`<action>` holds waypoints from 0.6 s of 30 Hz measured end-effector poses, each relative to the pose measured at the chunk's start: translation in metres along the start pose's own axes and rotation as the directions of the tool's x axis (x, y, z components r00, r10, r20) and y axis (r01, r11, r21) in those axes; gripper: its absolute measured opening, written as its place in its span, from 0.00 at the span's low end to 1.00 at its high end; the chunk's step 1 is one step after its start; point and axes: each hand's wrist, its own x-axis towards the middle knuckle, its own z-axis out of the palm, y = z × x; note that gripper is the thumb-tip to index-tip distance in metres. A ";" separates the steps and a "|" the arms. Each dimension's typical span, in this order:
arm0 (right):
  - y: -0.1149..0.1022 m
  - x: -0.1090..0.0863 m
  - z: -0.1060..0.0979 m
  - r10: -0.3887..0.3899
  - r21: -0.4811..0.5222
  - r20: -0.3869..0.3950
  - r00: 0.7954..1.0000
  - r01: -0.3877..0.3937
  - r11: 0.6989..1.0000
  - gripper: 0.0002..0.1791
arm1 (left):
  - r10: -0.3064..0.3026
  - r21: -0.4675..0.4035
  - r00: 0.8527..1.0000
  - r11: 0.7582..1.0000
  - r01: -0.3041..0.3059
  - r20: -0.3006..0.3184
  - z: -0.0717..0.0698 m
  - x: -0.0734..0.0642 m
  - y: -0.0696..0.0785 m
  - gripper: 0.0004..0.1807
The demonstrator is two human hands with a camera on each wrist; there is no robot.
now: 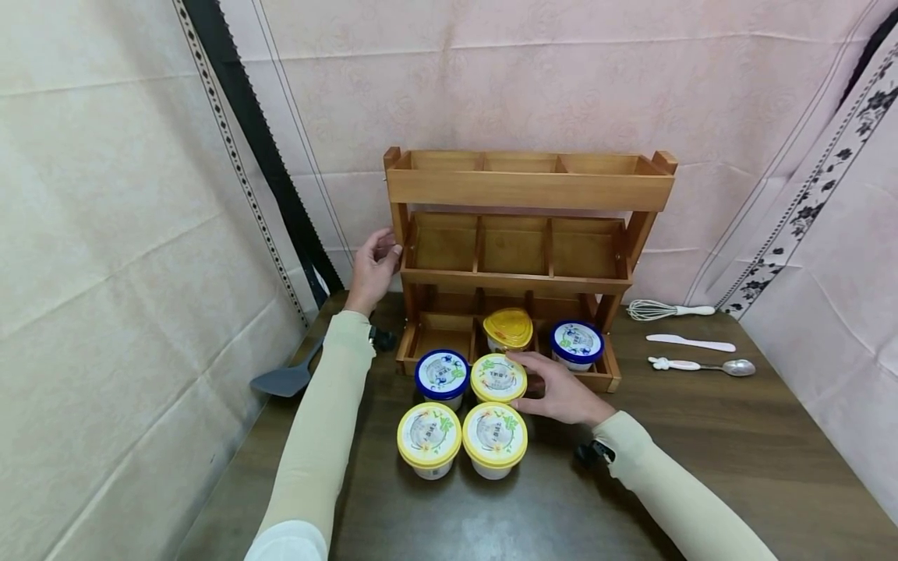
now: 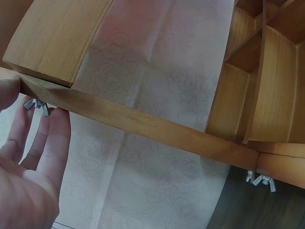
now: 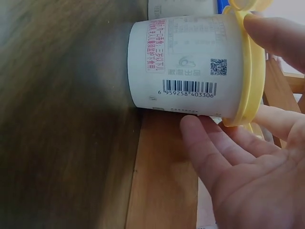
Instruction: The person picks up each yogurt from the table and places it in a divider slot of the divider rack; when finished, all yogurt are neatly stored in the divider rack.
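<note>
Right hand (image 1: 561, 392) partly open, thumb and fingers curved round the lid of a yellow-lidded cup (image 1: 499, 379), thumb on the rim, fingers along the other side; whether the base is off the table (image 1: 435, 522) can't be told. Cup sits between thumb and fingers, just in front of the wooden rack (image 1: 529, 189). Left hand (image 1: 375, 269) holds the rack's left upright, thumb on one edge, fingertips by a wing nut (image 2: 38, 105). Blue-lidded cup (image 1: 442, 375) just left of the held cup; two more yellow-lidded cups (image 1: 429, 436) nearer the person. Rack's bottom tier: yellow-lidded middle, blue-lidded right. Whisk (image 1: 666, 310), knife (image 1: 691, 343), spoon (image 1: 701, 365) far right.
</note>
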 end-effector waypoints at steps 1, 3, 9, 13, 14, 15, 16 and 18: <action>0.000 0.000 0.000 0.002 -0.006 -0.002 1.000 -0.002 1.000 0.48 | -0.001 0.000 1.000 1.000 0.001 0.001 0.000 0.000 0.000 0.22; 0.001 0.001 0.001 0.002 -0.017 -0.009 1.000 -0.002 1.000 0.48 | -0.009 0.000 1.000 1.000 0.009 0.004 0.000 0.001 -0.001 0.22; 0.002 0.003 0.001 0.003 -0.018 -0.045 0.999 -0.004 1.000 0.48 | -0.052 0.025 0.999 0.998 0.052 0.003 0.000 0.003 0.001 0.24; 0.002 0.002 0.000 0.034 -0.011 -0.051 0.998 -0.034 0.999 0.48 | -0.044 0.025 0.999 0.999 0.043 0.000 0.000 0.004 -0.001 0.24; 0.002 0.001 0.000 0.045 -0.007 -0.049 0.998 -0.046 0.999 0.48 | -0.041 0.028 0.999 0.999 0.041 0.001 0.000 0.004 -0.001 0.24; 0.002 0.001 0.000 0.054 -0.002 -0.045 0.998 -0.054 0.999 0.48 | -0.036 0.029 0.999 0.999 0.036 0.002 0.000 0.004 -0.001 0.24; 0.001 0.000 0.000 0.064 0.001 -0.040 0.997 -0.064 0.998 0.49 | -0.031 0.029 1.000 0.999 0.031 0.003 0.000 0.003 -0.002 0.23; 0.001 0.000 0.000 0.072 0.011 -0.026 0.997 -0.072 0.997 0.50 | -0.022 0.030 1.000 0.999 0.022 0.002 0.000 0.001 -0.001 0.23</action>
